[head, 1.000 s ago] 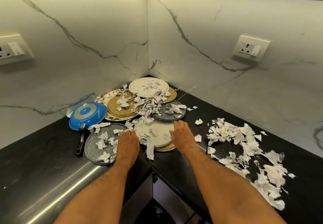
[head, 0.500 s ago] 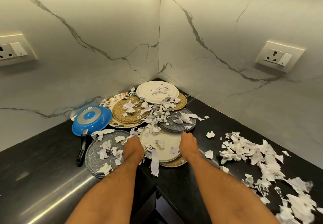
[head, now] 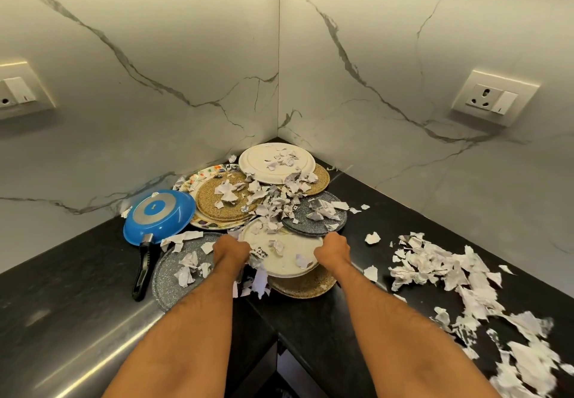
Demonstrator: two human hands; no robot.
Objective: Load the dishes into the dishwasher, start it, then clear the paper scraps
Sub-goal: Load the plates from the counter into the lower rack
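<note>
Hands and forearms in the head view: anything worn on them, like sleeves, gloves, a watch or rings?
Nothing worn shows. The left hand and the right hand are bare, with no gloves. Both forearms are bare up to the frame's lower edge: no sleeve, no watch or band at the wrists. The fingers are mostly hidden, so rings cannot be ruled out.

text: none legible | paper scraps [head: 447, 270]: faint print marks, one scrap with a black-and-white checker pattern (too small to read) | wall sockets [head: 494, 99]: no readable marking | blue pan [head: 160, 214]: base shows no readable stamp
</note>
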